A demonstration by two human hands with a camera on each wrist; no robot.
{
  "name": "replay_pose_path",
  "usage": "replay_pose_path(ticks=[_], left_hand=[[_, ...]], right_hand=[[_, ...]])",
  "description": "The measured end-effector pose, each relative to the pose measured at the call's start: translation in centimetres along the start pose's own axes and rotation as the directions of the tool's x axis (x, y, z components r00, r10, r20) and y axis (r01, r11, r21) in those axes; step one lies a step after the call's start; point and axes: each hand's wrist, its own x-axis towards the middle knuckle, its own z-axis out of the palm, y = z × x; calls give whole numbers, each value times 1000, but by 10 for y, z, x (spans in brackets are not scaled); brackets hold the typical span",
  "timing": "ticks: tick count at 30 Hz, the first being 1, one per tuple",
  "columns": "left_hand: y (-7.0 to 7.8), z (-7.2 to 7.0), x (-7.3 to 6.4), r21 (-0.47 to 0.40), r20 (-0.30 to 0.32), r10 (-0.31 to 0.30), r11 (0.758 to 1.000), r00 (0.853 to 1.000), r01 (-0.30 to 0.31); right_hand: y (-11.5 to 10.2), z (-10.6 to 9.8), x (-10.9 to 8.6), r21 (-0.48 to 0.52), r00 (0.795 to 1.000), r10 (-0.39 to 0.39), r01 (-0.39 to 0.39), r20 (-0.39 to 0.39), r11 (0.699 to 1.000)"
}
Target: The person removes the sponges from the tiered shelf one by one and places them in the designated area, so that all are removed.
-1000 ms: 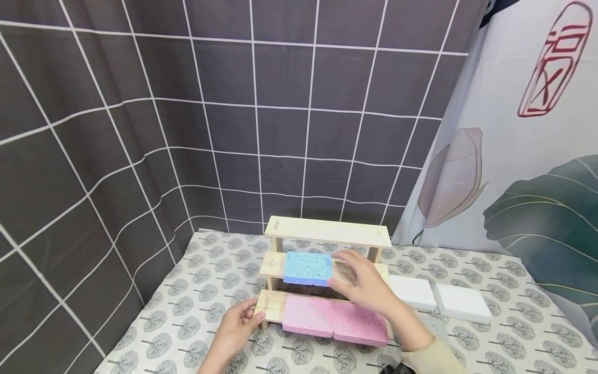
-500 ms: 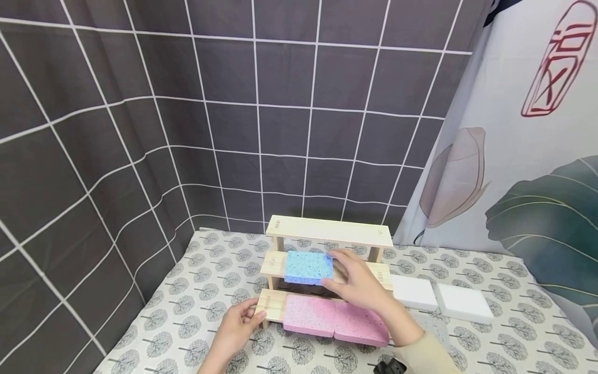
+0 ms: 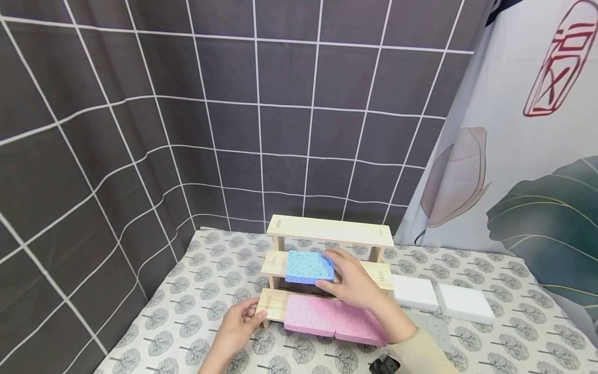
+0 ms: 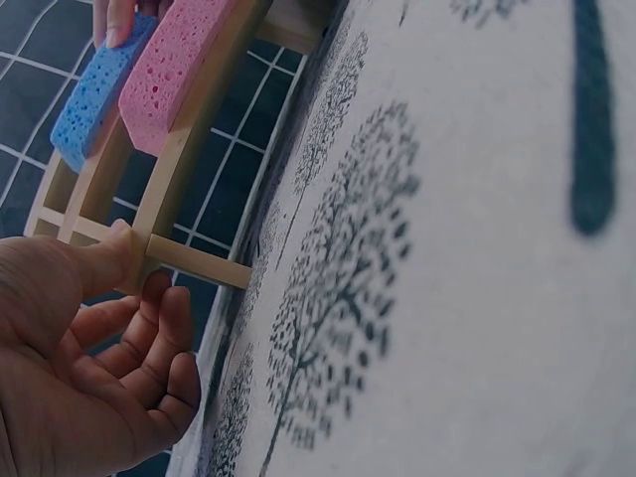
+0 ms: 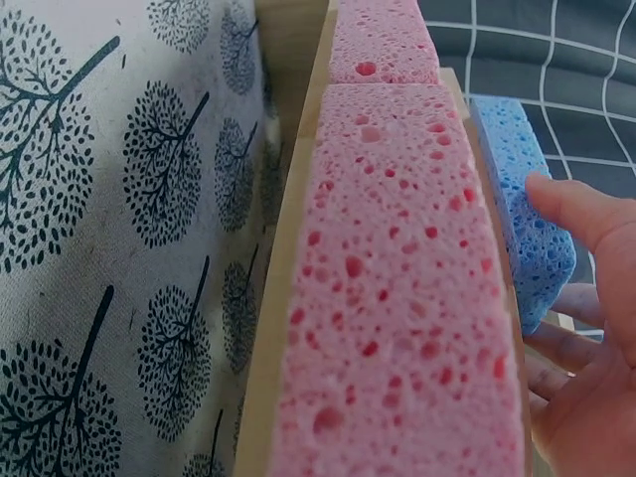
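A blue sponge (image 3: 309, 266) lies on the middle step of a three-tier wooden shelf (image 3: 329, 230). My right hand (image 3: 353, 280) holds it at the right end; in the right wrist view the thumb presses on the sponge's front face and the fingers are partly hidden behind its end. Two pink sponges (image 3: 310, 314) sit end to end on the lowest step, below that hand. At the left end of this step my left hand (image 3: 237, 324) pinches the board, thumb against it and fingers curled underneath, as the left wrist view shows.
Two white sponge-like blocks (image 3: 466, 303) lie on the tree-print cloth (image 3: 187, 311) to the right of the shelf. A flat grey piece (image 3: 432, 327) is partly behind the right forearm. A dark checked curtain (image 3: 285, 124) hangs behind.
My right hand has slid slightly left, further over the blue sponge's end. The sponge keeps its place on the step. The left hand stays at the shelf's end.
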Motion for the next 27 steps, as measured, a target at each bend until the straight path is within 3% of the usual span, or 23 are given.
replay_pose_path(ticks=[27], left_hand=[[1,1,0,5,-9,-7,1000,1000,7]], right_hand=[[12,-9,-19,42,993,-38,43,-111,998]])
